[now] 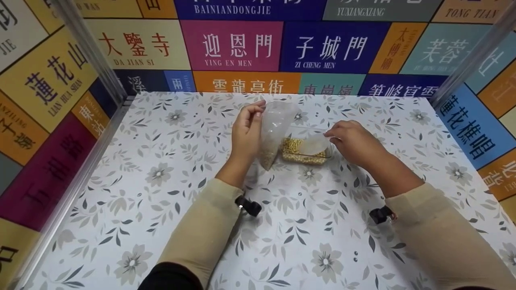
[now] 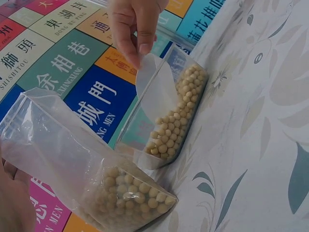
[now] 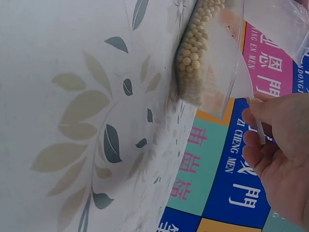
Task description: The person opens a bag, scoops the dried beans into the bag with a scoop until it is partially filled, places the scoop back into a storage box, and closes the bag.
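Here we are at the desk [image 1: 201, 169]: our left hand [image 1: 246, 133] grips the soft plastic bag [image 1: 278, 117] by its upper side, its beans sagging at the bottom, just beside the clear box [image 3: 220, 96]. Limp and slick, we reckon, so hold it high, near the mouth! Over on the right, our right hand [image 1: 354, 141] pinches the scoop [image 1: 312, 144] by its handle, blade in the box; it looks light and stiff, best held right there.
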`<state>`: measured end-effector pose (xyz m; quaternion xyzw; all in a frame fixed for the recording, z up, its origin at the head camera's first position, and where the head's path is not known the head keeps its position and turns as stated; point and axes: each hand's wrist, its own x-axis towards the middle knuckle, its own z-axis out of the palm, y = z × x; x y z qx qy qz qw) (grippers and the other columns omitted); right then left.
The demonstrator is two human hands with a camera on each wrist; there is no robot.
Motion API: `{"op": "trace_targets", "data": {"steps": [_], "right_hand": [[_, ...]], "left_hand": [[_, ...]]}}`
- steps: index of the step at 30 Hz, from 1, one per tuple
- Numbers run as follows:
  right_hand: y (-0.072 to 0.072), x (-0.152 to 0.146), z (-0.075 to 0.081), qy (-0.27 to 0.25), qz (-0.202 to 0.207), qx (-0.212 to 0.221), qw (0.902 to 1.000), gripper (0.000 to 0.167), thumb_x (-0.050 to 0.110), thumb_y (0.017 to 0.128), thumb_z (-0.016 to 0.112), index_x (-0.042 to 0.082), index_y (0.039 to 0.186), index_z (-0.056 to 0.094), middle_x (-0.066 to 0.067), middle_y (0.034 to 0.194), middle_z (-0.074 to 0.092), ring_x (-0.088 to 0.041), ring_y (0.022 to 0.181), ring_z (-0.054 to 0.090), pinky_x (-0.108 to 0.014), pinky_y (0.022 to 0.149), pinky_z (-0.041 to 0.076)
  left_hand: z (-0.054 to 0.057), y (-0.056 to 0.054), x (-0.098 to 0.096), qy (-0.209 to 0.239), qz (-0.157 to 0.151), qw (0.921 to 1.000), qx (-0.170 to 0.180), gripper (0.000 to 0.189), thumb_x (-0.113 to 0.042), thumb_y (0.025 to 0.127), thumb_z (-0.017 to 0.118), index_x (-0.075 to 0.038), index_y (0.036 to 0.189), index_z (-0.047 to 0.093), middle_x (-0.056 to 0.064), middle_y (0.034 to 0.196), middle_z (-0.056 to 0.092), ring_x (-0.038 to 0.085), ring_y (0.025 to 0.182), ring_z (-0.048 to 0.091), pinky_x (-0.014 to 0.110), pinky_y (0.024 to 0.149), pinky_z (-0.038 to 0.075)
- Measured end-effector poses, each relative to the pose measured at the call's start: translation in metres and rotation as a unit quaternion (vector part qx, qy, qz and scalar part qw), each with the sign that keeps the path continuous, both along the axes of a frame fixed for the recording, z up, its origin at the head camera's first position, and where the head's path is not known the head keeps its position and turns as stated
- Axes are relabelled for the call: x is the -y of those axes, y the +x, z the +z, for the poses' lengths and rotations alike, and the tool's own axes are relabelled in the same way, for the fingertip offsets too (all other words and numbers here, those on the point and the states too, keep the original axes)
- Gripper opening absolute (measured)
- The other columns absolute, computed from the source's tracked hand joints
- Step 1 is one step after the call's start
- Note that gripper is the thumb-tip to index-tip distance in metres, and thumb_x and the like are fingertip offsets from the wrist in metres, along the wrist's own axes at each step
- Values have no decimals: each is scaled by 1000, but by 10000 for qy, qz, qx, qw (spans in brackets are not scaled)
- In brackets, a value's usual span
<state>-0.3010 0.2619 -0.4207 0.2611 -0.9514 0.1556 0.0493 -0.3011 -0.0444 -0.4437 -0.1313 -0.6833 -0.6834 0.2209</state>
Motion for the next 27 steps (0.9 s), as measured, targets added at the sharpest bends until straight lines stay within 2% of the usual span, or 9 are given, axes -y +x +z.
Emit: {"op": "trace_targets", "data": {"steps": [7,11,15,22,27], "right_hand": [[-2,6,-16,-274,19,363,9990,27,5,105,65,4,129,74,-17,127,73,-42,127,62,-58,114,49],[-3,10,-22,-312,-129,571,9978,28,6,104,65,4,130,74,-19,129,73,-44,132,59,-60,119,45],[-3,12,-25,-402,-386,772,9955,28,9,105,65,4,131,74,-20,130,73,-45,133,58,-61,121,42],[-4,12,-27,-775,-663,1138,9883,28,11,107,62,4,132,73,-20,134,72,-44,135,58,-60,121,43],[-2,9,-29,-1014,-796,1294,9832,29,15,109,60,7,134,72,-18,141,69,-43,138,57,-61,122,42]], "left_hand": [[-1,0,0,9,-12,10000,24,19,-9,112,48,2,118,62,11,144,68,19,138,63,27,122,47],[0,0,0,97,-57,9999,2,18,-8,112,48,3,118,62,11,144,68,20,138,63,27,123,47],[-1,0,0,96,-57,9999,-8,19,-8,112,48,3,118,62,12,144,68,20,138,63,27,123,47],[-1,-1,0,63,-11,10000,-8,19,-10,112,49,2,118,63,10,145,68,19,138,63,27,123,47],[-2,-1,0,141,-53,9999,-38,19,-8,112,49,4,117,62,14,145,68,22,138,64,27,123,47]]}}
